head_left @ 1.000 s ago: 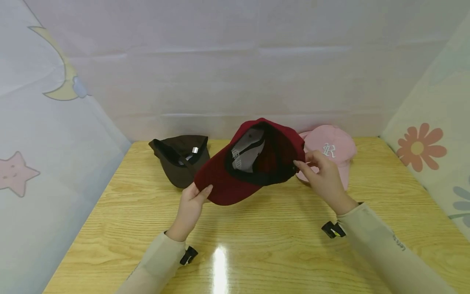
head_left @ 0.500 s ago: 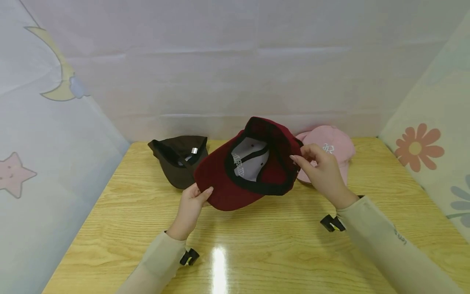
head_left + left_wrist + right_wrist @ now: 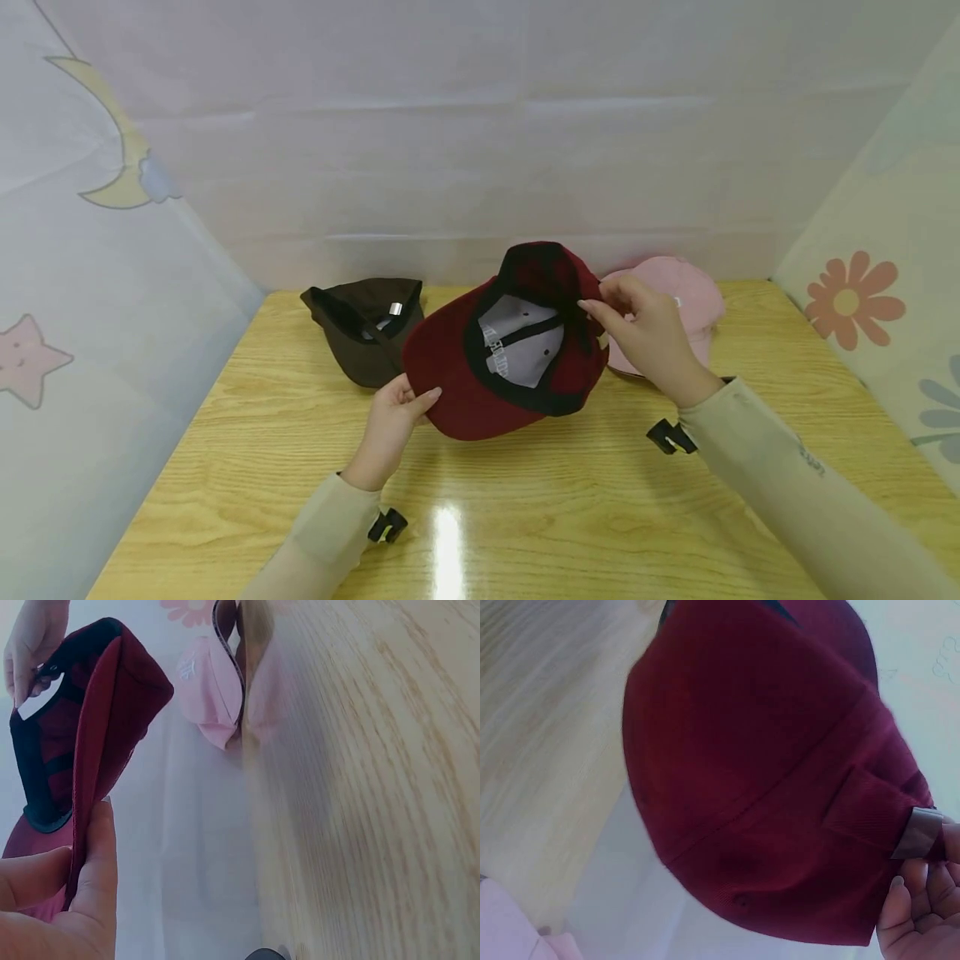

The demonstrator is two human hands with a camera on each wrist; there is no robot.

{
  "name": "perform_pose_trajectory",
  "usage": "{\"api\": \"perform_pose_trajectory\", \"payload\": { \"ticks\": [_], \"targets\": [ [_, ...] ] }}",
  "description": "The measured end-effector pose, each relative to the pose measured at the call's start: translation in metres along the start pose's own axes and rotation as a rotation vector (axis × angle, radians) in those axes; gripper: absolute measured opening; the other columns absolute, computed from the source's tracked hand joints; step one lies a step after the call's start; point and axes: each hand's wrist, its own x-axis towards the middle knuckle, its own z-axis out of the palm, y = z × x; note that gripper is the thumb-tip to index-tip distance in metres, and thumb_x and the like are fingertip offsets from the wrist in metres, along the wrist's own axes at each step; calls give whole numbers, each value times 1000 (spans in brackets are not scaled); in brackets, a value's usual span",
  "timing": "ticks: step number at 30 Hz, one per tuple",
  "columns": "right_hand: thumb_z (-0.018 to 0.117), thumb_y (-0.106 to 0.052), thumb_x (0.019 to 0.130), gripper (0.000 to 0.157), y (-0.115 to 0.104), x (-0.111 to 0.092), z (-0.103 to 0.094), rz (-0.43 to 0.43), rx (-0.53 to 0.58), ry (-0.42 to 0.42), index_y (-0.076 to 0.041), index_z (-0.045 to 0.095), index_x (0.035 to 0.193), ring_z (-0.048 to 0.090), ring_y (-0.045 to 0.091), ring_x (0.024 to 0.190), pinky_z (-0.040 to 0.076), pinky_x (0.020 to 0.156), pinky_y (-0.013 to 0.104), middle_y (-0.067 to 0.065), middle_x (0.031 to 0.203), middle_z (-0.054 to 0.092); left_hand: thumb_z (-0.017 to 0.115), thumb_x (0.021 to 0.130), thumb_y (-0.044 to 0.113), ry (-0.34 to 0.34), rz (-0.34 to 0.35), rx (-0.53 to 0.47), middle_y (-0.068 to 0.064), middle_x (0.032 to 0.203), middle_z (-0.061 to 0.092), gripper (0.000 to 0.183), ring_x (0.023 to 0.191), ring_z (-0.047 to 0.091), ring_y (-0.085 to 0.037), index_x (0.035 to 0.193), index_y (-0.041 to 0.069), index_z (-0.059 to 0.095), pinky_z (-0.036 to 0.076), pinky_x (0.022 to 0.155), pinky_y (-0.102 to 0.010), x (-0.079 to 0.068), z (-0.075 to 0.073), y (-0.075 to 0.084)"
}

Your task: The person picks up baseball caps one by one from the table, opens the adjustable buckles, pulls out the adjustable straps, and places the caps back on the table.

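Note:
A dark red baseball cap [image 3: 465,379] is held above the table with its inside turned toward the head camera, showing a black sweatband and grey front lining. My left hand [image 3: 390,429] pinches the brim between thumb and fingers at its left edge. At the back of the cap, my right hand [image 3: 654,333] pinches the adjustment strap. The right wrist view shows a metal buckle [image 3: 919,834] on that strap, right at the fingertips. In the left wrist view, the brim edge lies between my left thumb and fingers [image 3: 96,877].
Behind, to the left, a dark brown cap [image 3: 367,354] lies tipped with its inside showing. A pink cap [image 3: 690,287] with pale embroidery sits at the back right, partly behind my right hand. A pale fabric backdrop [image 3: 480,167] rises beyond the wooden table [image 3: 540,500].
The red cap has tilted so more of its lining faces the head camera, and its brim has dropped slightly. My right hand has moved a little left and up, still holding the strap.

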Motion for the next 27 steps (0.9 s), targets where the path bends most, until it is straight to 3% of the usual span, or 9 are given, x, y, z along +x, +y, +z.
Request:
{"api": "perform_pose_trajectory", "payload": {
  "ticks": [5,14,22,27],
  "targets": [
    [70,2,87,9,-5,7,2,-9,19,-19,2,62,84,51,4,61,40,56,14,9,70,64,59,93,-4,7,-5,11,-18,104,69,25,82,68,-11,117,-9,56,55,70,-26,2,-1,-3],
    [70,5,85,8,-16,19,2,-49,23,24,5,62,88,52,1,62,40,58,12,13,75,67,62,92,-2,28,-2,56,-13,97,69,24,80,66,-11,114,-11,59,54,69,-25,6,-2,-5],
    [69,6,86,7,-25,28,-1,-92,31,30,6,62,86,50,0,62,39,56,13,14,75,67,64,92,4,22,-30,118,-5,87,68,17,78,64,-11,105,-7,63,53,71,-28,6,2,-4],
    [69,6,86,7,-29,30,-2,-89,44,37,6,62,86,52,1,63,40,59,13,13,76,66,63,92,2,-9,0,133,-8,89,68,18,77,63,-11,107,-8,64,52,70,-26,6,5,-3]
  ]
}}
